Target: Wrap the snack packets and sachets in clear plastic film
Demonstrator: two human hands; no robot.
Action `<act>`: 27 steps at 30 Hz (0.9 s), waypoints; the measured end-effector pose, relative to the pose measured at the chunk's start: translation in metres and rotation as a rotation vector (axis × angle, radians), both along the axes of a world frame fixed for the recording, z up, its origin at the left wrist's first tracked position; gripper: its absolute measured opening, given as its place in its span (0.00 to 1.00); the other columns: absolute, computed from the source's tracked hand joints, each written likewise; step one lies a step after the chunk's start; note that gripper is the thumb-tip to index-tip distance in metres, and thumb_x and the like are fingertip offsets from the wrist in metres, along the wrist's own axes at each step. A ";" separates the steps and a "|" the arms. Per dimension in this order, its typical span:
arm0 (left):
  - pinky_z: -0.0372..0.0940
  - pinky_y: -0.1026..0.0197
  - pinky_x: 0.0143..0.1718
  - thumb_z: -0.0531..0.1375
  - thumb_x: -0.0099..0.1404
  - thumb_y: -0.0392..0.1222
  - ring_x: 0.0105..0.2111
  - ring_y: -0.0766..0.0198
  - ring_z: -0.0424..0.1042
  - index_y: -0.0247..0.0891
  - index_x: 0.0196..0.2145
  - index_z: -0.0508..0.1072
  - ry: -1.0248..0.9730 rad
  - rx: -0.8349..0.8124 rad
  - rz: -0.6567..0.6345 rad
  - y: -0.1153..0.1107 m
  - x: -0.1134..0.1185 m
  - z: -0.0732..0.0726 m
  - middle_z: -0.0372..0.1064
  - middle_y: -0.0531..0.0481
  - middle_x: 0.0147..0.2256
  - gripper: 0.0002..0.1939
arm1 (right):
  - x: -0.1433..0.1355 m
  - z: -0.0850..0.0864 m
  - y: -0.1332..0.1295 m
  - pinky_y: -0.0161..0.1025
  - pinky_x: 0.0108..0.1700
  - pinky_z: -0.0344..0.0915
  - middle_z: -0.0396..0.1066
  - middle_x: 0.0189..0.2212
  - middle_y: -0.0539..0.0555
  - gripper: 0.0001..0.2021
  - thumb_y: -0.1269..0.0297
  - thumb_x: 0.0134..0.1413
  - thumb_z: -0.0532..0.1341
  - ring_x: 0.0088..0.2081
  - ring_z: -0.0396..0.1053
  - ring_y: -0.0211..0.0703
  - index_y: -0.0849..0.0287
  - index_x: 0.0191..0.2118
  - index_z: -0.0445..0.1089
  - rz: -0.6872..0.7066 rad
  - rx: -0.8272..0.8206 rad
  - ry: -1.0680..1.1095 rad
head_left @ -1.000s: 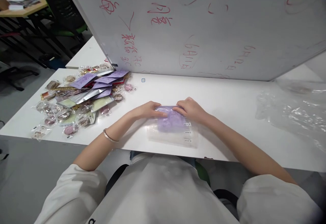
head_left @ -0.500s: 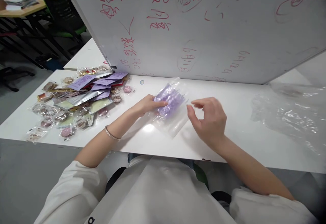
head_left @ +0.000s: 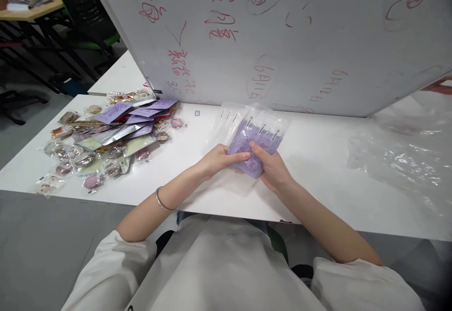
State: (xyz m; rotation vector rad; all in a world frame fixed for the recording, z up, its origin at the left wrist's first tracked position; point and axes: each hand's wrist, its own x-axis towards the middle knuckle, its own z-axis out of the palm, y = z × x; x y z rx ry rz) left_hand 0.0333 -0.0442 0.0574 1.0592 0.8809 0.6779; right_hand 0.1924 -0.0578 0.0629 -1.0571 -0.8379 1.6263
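Note:
Between my hands, above the white table, is a clear plastic bag (head_left: 222, 120) with a purple packet (head_left: 252, 166) inside or behind it; dark marks show along the plastic. My left hand (head_left: 221, 160) grips the left side of the bag and packet, thumb lying across the front. On the right side, my right hand (head_left: 273, 167) grips the same bag, its thumb pressed on the purple face. The fingers behind the packet are mostly hidden.
A pile of purple packets (head_left: 113, 112), silver and green sachets and small wrapped pieces (head_left: 93, 181) lies at the left. Clear plastic bags (head_left: 399, 160) are heaped at the right. A whiteboard (head_left: 300, 56) stands along the table's back. Part of another person's hand (head_left: 441, 86) shows at the right edge.
My right hand has moved left and closed on the bag. The bag has turned more upright, and its purple packet shows more plainly. A person's hand has appeared at the far right.

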 end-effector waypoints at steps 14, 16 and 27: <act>0.66 0.59 0.41 0.62 0.60 0.61 0.40 0.61 0.72 0.36 0.43 0.70 0.079 0.051 0.402 0.026 -0.061 -0.029 0.71 0.42 0.42 0.25 | 0.048 -0.023 0.041 0.48 0.38 0.76 0.78 0.33 0.54 0.19 0.53 0.38 0.73 0.35 0.76 0.50 0.57 0.36 0.75 0.157 -0.123 -0.120; 0.67 0.59 0.39 0.66 0.58 0.55 0.36 0.63 0.71 0.35 0.42 0.72 -0.020 -0.011 0.245 0.025 -0.064 -0.026 0.71 0.44 0.37 0.22 | 0.051 -0.025 0.046 0.48 0.37 0.76 0.78 0.32 0.54 0.18 0.54 0.38 0.74 0.34 0.76 0.50 0.57 0.36 0.75 0.159 -0.131 -0.111; 0.65 0.57 0.34 0.54 0.68 0.45 0.29 0.61 0.69 0.30 0.58 0.66 0.355 0.490 0.151 0.004 0.017 -0.008 0.68 0.49 0.29 0.24 | 0.009 -0.037 0.038 0.45 0.38 0.71 0.76 0.30 0.53 0.15 0.51 0.44 0.68 0.36 0.74 0.50 0.56 0.33 0.72 -0.088 0.057 -0.487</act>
